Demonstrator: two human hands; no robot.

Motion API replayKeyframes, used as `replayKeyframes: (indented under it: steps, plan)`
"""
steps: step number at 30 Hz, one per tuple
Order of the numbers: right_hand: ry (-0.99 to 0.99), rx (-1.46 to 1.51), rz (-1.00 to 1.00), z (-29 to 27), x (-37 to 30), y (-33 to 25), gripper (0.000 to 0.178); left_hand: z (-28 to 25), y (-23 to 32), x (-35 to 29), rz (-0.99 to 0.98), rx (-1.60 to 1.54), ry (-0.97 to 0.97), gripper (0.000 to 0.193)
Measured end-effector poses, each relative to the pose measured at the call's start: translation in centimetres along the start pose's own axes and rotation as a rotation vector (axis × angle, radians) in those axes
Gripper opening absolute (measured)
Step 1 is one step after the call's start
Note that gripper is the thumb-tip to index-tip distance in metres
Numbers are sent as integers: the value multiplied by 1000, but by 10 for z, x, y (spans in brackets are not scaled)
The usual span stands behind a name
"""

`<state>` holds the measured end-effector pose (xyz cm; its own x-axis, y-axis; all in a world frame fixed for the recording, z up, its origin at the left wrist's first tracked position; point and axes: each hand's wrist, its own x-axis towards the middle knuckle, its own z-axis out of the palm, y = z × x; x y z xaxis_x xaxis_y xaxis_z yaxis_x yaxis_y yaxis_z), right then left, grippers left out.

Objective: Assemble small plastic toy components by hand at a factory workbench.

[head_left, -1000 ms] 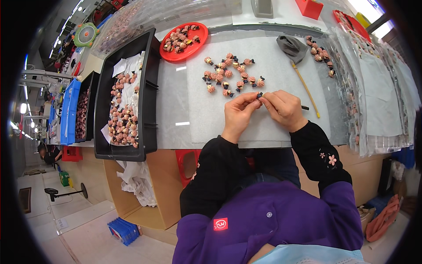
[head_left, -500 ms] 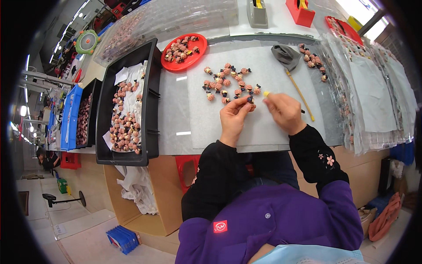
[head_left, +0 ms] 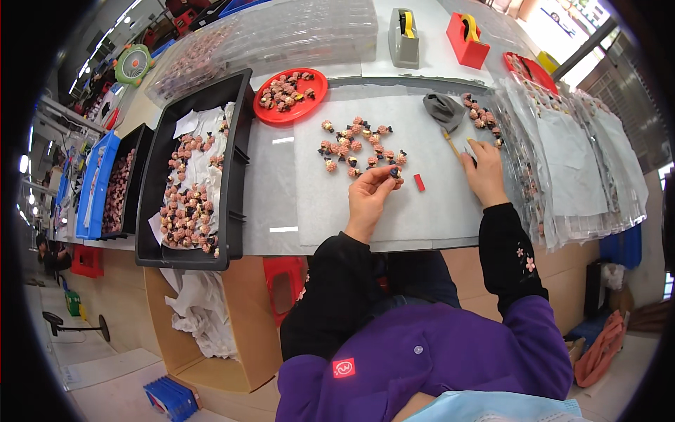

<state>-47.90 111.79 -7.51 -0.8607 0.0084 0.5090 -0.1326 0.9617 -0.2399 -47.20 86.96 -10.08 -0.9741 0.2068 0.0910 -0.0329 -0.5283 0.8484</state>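
Observation:
My left hand [head_left: 368, 200] pinches a small figurine [head_left: 394, 173] with a dark blue top, just above the pale mat [head_left: 323, 211]. To its right, my right hand [head_left: 486, 171] has its fingers curled at the lower part of a thin wooden stick [head_left: 450, 143]. A dark slim thing shows between thumb and fingers; what they grip is mostly hidden. One fingertip looks yellow. A grey cloth [head_left: 443, 110] covers the stick's far end. Between my hands lies a small red strip [head_left: 419, 183]. Several pink, cream and dark figurines [head_left: 343, 145] lie beyond my left hand.
At left stands a black crate [head_left: 237, 169] of figurines on white paper. A red plate [head_left: 320, 88] holds more. Stacked clear trays [head_left: 590, 162] are at right, beside a row of figurines [head_left: 481, 114]. Tape dispensers, one grey [head_left: 404, 49] and one red [head_left: 467, 50], stand at the back.
My right hand has moved right and away from the figurine, to the stick. The red strip now shows on the mat. My left hand still holds the figurine. The whole view has shifted slightly.

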Motion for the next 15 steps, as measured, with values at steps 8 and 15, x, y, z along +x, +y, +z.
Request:
replayKeyframes:
  steps: [8,15]
  plan:
    - [-163,1070,192,13,-1,-124,24,-3,-3,0,81,-19,-25,19]
    - [-435,1363,431,6,3,-118,18,-4,-1,-4,67,28,-48,18]
